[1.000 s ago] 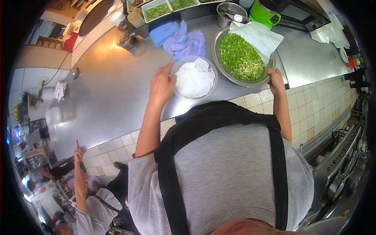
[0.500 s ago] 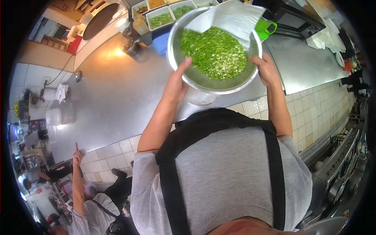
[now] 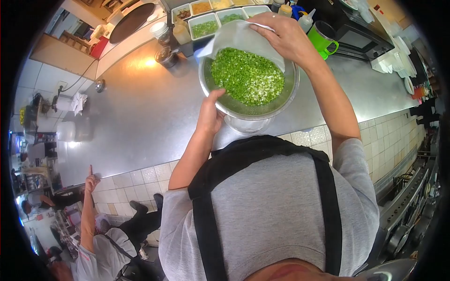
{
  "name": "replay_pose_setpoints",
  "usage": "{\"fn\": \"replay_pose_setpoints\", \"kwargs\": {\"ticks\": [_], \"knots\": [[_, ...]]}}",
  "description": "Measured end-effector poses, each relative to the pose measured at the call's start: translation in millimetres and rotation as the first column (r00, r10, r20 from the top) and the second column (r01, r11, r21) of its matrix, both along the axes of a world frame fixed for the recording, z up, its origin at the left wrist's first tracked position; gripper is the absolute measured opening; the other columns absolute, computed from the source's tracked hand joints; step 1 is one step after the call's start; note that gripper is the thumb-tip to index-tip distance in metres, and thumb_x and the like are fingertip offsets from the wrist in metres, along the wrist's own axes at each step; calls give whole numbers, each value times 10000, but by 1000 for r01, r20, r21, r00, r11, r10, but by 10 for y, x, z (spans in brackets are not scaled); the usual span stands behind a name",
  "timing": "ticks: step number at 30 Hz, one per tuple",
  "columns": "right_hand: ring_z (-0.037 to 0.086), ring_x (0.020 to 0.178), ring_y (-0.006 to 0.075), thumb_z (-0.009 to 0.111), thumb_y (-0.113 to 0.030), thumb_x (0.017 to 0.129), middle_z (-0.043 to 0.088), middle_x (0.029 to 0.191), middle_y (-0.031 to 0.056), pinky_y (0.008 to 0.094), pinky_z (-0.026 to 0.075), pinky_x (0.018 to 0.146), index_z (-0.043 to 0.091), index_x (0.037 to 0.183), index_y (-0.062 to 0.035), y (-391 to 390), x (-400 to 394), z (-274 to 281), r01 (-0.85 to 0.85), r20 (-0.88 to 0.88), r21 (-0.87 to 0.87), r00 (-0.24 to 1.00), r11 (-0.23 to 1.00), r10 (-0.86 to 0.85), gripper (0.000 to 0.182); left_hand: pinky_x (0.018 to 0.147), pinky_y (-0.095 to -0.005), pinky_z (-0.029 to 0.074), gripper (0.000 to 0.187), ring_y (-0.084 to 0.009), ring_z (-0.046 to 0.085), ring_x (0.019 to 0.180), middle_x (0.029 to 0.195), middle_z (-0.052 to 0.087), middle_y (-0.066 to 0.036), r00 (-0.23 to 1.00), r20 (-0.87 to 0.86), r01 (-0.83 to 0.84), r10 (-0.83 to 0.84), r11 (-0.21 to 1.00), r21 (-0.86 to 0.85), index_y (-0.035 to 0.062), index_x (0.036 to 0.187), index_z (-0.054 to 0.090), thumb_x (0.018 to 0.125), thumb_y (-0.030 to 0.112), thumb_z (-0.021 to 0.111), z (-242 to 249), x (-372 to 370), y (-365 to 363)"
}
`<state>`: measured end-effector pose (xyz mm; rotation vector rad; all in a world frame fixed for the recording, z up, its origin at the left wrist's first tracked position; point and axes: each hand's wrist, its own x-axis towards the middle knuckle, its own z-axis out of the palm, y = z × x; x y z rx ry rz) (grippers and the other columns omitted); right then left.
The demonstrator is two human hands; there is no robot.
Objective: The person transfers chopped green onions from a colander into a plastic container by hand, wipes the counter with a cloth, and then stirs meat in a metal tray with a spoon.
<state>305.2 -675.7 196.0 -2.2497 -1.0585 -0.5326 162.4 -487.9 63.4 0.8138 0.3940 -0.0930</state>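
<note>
A metal bowl [image 3: 243, 111] holds chopped green and white pieces [image 3: 248, 77]. My left hand [image 3: 212, 110] grips the bowl's near left rim, its thumb over the edge. A sheet of white paper [image 3: 243, 40] stands up along the far inner side of the bowl. My right hand [image 3: 283, 35] pinches the paper's upper edge between thumb and fingers, beyond the far right rim. Below the bowl, near the counter's front edge, part of a clear round container [image 3: 248, 125] shows; the bowl hides the rest.
The steel counter [image 3: 136, 117] extends left. Food trays [image 3: 205, 27], squeeze bottles [image 3: 181, 33] and a dark jar [image 3: 166, 56] stand along its back. A green mug [image 3: 321, 40] stands beside a black oven [image 3: 358, 35]. At lower left, a co-worker [image 3: 110, 248] points with one raised finger.
My right hand has left the bowl's right rim, moved up and taken hold of the paper. The bowl has shifted slightly left and down. The paper has moved leftward.
</note>
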Motion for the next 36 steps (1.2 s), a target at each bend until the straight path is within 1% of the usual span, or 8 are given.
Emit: {"fn": "replay_pose_setpoints", "kwargs": {"ticks": [3, 5, 18, 20, 24, 30, 32, 36], "knots": [[651, 916, 211, 591, -216, 916, 682, 1047, 48, 301, 488, 828, 668, 1105, -77, 64, 56, 96, 40, -70, 2, 997, 999, -40, 247, 906, -393, 478, 390, -253, 585, 1028, 1116, 576, -152, 1000, 13, -3, 3, 1000, -12, -61, 1176, 484, 869, 172, 548, 49, 10, 16], [666, 919, 306, 585, -118, 881, 669, 997, 214, 367, 508, 803, 675, 1016, -16, 64, -42, 316, -71, -48, 219, 995, 973, 83, 192, 912, -382, 471, 394, -251, 582, 1031, 1123, 574, -153, 999, 14, -33, 33, 999, 1, -61, 1180, 483, 867, 168, 551, 91, 8, -4], [657, 848, 256, 569, -71, 855, 669, 940, 166, 331, 503, 753, 635, 1011, 20, -319, 113, 396, 156, -45, 343, 988, 926, -150, 192, 917, -376, 489, 372, -247, 599, 1006, 1105, 588, -144, 997, 21, -79, 80, 997, -19, -43, 1165, 493, 863, 167, 547, 104, 79, 118], [641, 910, 162, 583, -179, 929, 686, 1030, 52, 274, 483, 829, 673, 1078, -28, -808, 565, 21, 236, -190, 582, 970, 778, -151, 231, 918, -374, 486, 382, -249, 595, 1010, 1105, 588, -145, 996, 20, -81, 81, 997, 10, -39, 1173, 492, 861, 173, 552, 118, 81, 111], [604, 933, 149, 531, -121, 944, 645, 1059, 75, 271, 468, 851, 613, 1137, 18, -1437, 508, -298, 354, -370, 835, 928, 421, -47, 252, 955, -382, 437, 455, -264, 547, 1082, 1184, 541, -174, 992, 34, -123, 122, 992, 16, -66, 1217, 460, 859, 197, 562, 85, 66, 63], [603, 841, 175, 525, -77, 912, 654, 963, 85, 319, 470, 799, 646, 992, -70, -2372, 143, -1956, 541, -320, 525, 841, 657, -436, 146, 1001, -404, 421, 469, -268, 528, 1143, 1246, 531, -144, 972, 91, -213, 215, 976, -36, -6, 1280, 445, 888, 226, 554, 126, -5, -83], [642, 863, 262, 532, -64, 873, 654, 991, 153, 351, 484, 798, 654, 984, -116, -2310, -114, -2242, 774, -264, 135, 629, 618, -731, 173, 1021, -411, 401, 482, -269, 505, 1179, 1284, 515, -129, 969, 123, -210, 213, 977, -43, 12, 1320, 423, 912, 239, 543, 144, -50, -158], [636, 919, 347, 524, -52, 852, 628, 1057, 203, 388, 492, 816, 655, 1009, -150, -2126, -384, -2390, 717, -203, -153, 650, 680, -732, 226, 1041, -428, 381, 480, -277, 487, 1202, 1307, 505, -125, 953, 160, -245, 258, 965, -97, 24, 1339, 414, 930, 245, 534, 137, -37, -171]]}}
